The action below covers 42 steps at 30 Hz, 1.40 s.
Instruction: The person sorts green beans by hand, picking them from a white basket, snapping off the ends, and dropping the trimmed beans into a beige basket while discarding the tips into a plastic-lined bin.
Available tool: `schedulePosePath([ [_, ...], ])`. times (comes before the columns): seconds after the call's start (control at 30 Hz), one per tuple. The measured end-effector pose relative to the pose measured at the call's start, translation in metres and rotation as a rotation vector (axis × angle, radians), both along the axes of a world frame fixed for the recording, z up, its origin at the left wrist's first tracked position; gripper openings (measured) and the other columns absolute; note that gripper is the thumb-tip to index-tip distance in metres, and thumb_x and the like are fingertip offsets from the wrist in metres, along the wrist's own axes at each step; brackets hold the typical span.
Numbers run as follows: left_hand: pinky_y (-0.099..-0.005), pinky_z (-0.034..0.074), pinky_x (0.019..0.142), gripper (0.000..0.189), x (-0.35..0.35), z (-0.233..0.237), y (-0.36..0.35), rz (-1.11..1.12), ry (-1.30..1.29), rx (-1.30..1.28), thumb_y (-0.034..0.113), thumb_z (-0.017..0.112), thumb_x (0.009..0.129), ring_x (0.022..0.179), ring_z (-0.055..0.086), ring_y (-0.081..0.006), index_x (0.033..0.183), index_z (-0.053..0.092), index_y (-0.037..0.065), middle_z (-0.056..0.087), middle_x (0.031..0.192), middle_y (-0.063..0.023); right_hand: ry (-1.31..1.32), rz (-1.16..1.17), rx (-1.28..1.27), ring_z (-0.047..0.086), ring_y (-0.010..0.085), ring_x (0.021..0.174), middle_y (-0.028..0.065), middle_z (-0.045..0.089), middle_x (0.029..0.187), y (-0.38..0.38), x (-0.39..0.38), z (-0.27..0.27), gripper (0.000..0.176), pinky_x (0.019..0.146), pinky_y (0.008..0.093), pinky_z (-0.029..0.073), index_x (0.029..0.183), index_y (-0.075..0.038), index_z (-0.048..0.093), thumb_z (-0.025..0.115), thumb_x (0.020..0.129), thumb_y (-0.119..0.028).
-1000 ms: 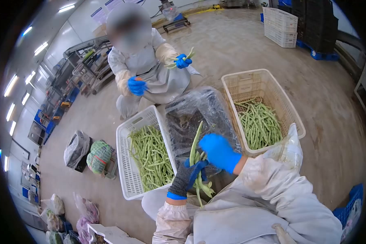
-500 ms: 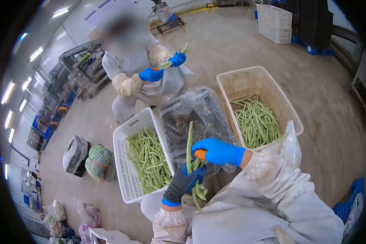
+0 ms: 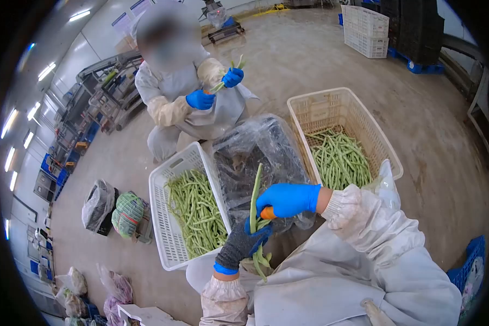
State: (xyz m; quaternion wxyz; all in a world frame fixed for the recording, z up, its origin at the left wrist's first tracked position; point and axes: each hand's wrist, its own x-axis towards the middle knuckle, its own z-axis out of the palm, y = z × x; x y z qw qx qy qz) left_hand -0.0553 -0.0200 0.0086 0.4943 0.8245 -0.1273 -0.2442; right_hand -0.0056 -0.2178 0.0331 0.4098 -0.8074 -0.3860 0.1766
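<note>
My left hand, in a grey and blue work glove, is closed around several green beans. One long bean stands up above the fist, and others hang out below it. In a blue glove, my right hand grips a small tool with an orange handle, close against the beans. The tool's working end is hidden. Left of my hands, a white crate holds a heap of green beans. Further right, a cream crate holds more beans.
A black crate lined with clear plastic stands between the two bean crates. Facing me, a co-worker in blue gloves holds beans. Bagged goods lie on the floor at left. A blue crate sits at lower right.
My right hand and the orange-handled tool have shifted slightly down toward my left fist. The long bean leans a little more to the right. The co-worker's hands have moved slightly.
</note>
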Motion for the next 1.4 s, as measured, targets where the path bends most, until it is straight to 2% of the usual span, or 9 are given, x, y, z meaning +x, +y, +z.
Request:
schedulePosePath([
  [0.13, -0.0293, 0.047, 0.057, 0.022, 0.003, -0.024, 0.004, 0.039, -0.083, -0.030, 0.021, 0.064, 0.085, 0.061, 0.057, -0.0131, 0.096, 0.060, 0.002, 0.061, 0.070, -0.0049, -0.414, -0.226, -0.284, 0.062, 0.0367, 0.070, 0.0184, 0.064, 0.078, 0.019, -0.014, -0.013, 0.014, 0.060, 0.0434, 0.049, 0.081, -0.006, 0.066, 0.056, 0.074, -0.014],
  [0.23, -0.0291, 0.046, 0.056, 0.023, 0.001, -0.017, -0.002, 0.045, -0.132, 0.054, 0.020, 0.064, 0.085, 0.060, 0.057, -0.0128, 0.100, 0.060, 0.002, 0.061, 0.070, -0.0053, -0.567, -0.493, -0.247, 0.063, 0.0347, 0.068, 0.0176, 0.063, 0.073, 0.022, -0.008, -0.041, 0.009, 0.057, 0.0442, 0.049, 0.074, -0.008, 0.064, 0.057, 0.073, -0.013],
  [0.37, -0.0285, 0.046, 0.054, 0.025, -0.003, -0.015, 0.004, 0.085, -0.004, -0.039, 0.021, 0.064, 0.085, 0.058, 0.056, -0.0119, 0.099, 0.062, 0.001, 0.061, 0.069, -0.0056, -0.285, -0.741, -0.123, 0.062, 0.0377, 0.074, 0.0169, 0.064, 0.086, -0.017, 0.018, -0.054, 0.016, 0.064, 0.0452, 0.050, 0.091, -0.007, 0.065, 0.056, 0.079, -0.011],
  [0.4, -0.0281, 0.046, 0.054, 0.025, -0.001, -0.019, 0.008, 0.080, 0.036, -0.064, 0.021, 0.064, 0.085, 0.057, 0.056, -0.0117, 0.099, 0.062, 0.000, 0.061, 0.069, -0.0052, -0.283, -0.742, -0.128, 0.062, 0.0377, 0.074, 0.0169, 0.064, 0.086, -0.022, 0.018, -0.053, 0.016, 0.064, 0.0452, 0.050, 0.091, -0.007, 0.065, 0.056, 0.079, -0.011],
  [0.47, -0.0272, 0.046, 0.054, 0.025, 0.000, -0.012, 0.007, 0.081, 0.109, -0.140, 0.019, 0.063, 0.085, 0.057, 0.056, -0.0116, 0.097, 0.063, -0.003, 0.061, 0.069, -0.0047, -0.594, -0.755, 0.306, 0.060, 0.0378, 0.083, 0.0174, 0.061, 0.097, -0.029, 0.019, -0.045, 0.027, 0.072, 0.0451, 0.048, 0.108, -0.009, 0.061, 0.052, 0.083, -0.008],
  [0.57, -0.0270, 0.045, 0.053, 0.022, -0.001, -0.010, 0.004, 0.100, 0.016, -0.123, 0.018, 0.063, 0.085, 0.057, 0.056, -0.0117, 0.094, 0.063, -0.002, 0.061, 0.069, -0.0052, -0.431, -0.544, 0.321, 0.059, 0.0367, 0.088, 0.0174, 0.058, 0.102, -0.035, 0.010, -0.014, 0.037, 0.076, 0.0444, 0.047, 0.120, -0.010, 0.055, 0.048, 0.085, -0.004],
  [1.1, -0.0270, 0.044, 0.052, 0.024, 0.000, 0.000, 0.004, 0.047, 0.101, -0.084, 0.021, 0.061, 0.087, 0.056, 0.054, -0.0112, 0.101, 0.056, 0.002, 0.058, 0.069, -0.0038, -0.618, -0.413, -0.204, 0.059, 0.0350, 0.083, 0.0160, 0.060, 0.096, -0.043, 0.013, -0.017, 0.021, 0.072, 0.0397, 0.048, 0.107, -0.005, 0.057, 0.051, 0.086, -0.006],
  [1.3, -0.0264, 0.043, 0.052, 0.025, 0.007, 0.015, -0.017, 0.065, 0.002, -0.121, 0.024, 0.064, 0.084, 0.055, 0.054, -0.0110, 0.094, 0.063, 0.001, 0.058, 0.064, -0.0037, -0.144, -0.861, 0.514, 0.061, 0.0238, 0.070, 0.0151, 0.062, 0.081, -0.027, 0.032, -0.063, 0.017, 0.064, 0.0350, 0.049, 0.097, -0.004, 0.062, 0.054, 0.083, -0.007],
  [1.4, -0.0268, 0.044, 0.053, 0.028, 0.003, 0.021, -0.011, 0.093, 0.088, -0.112, 0.024, 0.064, 0.085, 0.056, 0.055, -0.0117, 0.097, 0.062, -0.001, 0.058, 0.064, -0.0039, 0.043, -1.064, 0.773, 0.062, 0.0204, 0.070, 0.0117, 0.064, 0.076, -0.091, 0.071, -0.086, 0.017, 0.064, 0.0336, 0.050, 0.095, -0.001, 0.064, 0.056, 0.080, -0.004],
])
